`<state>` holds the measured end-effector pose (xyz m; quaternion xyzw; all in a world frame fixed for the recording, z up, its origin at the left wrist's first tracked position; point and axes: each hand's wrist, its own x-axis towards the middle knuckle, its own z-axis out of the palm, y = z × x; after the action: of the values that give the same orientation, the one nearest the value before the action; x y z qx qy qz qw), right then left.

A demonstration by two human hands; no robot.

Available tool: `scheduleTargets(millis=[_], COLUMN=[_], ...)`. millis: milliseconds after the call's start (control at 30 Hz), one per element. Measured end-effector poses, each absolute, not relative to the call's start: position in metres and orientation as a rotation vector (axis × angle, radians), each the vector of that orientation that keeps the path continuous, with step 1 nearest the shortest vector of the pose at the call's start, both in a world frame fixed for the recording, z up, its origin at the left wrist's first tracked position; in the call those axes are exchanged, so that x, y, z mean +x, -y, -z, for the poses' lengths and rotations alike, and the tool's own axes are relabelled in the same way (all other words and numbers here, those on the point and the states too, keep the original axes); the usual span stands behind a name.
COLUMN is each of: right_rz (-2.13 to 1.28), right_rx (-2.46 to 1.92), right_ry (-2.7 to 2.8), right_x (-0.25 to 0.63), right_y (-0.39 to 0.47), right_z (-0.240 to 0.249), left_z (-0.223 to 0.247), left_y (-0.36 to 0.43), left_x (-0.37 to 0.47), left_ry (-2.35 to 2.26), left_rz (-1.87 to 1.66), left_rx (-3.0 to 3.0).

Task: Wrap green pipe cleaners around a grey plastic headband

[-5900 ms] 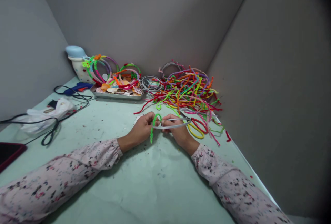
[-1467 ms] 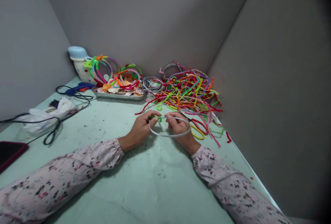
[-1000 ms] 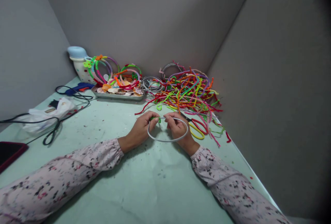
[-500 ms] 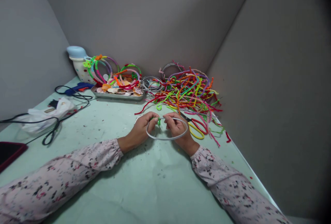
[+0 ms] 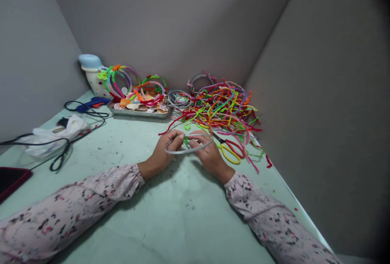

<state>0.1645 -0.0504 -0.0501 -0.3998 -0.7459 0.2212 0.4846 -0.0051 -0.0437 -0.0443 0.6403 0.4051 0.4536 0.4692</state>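
Observation:
In front of me, above the table, is a thin grey hoop (image 5: 185,152), tilted so that it looks like a flat oval. My left hand (image 5: 164,150) pinches its far side between thumb and fingers. A short piece of green pipe cleaner (image 5: 186,139) is wound on the hoop at the left fingertips. My right hand (image 5: 210,154) has thumb and index finger closed in around the green piece from the right; the exact contact is too small to make out. The near rim of the hoop crosses in front of both hands.
Behind my hands lies a tangled heap of coloured pipe cleaners (image 5: 225,105), with scissors (image 5: 233,152) at its front. A metal tray (image 5: 140,113) holds shells and wrapped hoops. Leftward are a white plastic bag (image 5: 55,136), black cables (image 5: 68,146), a bottle (image 5: 94,79) and a dark red-edged device (image 5: 14,180).
The hoop has tipped flatter and shifted slightly left, its near rim rising. My right fingers have moved left to the green pipe cleaner. The left hand has barely moved.

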Motion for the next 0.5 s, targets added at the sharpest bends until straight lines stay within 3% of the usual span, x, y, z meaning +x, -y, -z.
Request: scheduleTargets(millis=[500], right_rz=[-1.104], right_rx=[-0.841], right_ry=[1.584], right_x=[0.1679], right_y=[0.0596], right_z=[0.0512], left_z=[0.048], left_y=[0.0385], left_x=[-0.0016], left_ry=[-0.77], left_rz=[-1.125], left_rx=[1.214])
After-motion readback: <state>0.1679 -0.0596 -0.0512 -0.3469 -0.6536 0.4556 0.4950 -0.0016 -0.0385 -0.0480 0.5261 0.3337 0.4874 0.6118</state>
